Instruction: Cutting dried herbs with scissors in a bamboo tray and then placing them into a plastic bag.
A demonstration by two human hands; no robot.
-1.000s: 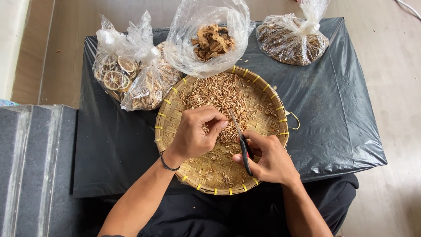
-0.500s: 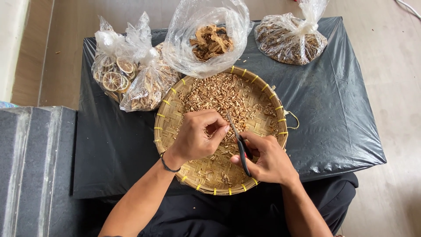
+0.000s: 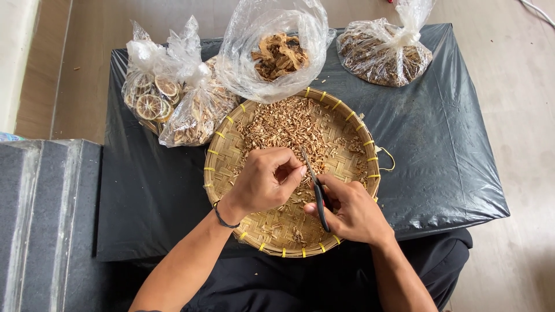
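Note:
A round woven bamboo tray (image 3: 226, 159) lies on a black plastic sheet (image 3: 439, 144) and holds a heap of small tan cut pieces (image 3: 289, 124). My right hand (image 3: 352, 211) grips black-handled scissors (image 3: 317, 193), blades pointing up toward my left fingertips. My left hand (image 3: 263, 182), with a dark band at the wrist, hovers over the tray's middle with fingers pinched together at the scissor blades; what they pinch is too small to tell.
Behind the tray stand clear plastic bags: one open with brown dried chunks (image 3: 277, 55), one tied with dried citrus slices (image 3: 151, 95), one tied with pale strips (image 3: 193, 115), one tied with dark bits (image 3: 384, 55). A grey step (image 3: 46, 219) lies left.
Both hands stay over the tray; the scissors' blades have shifted slightly against the left fingertips. Nothing else moved.

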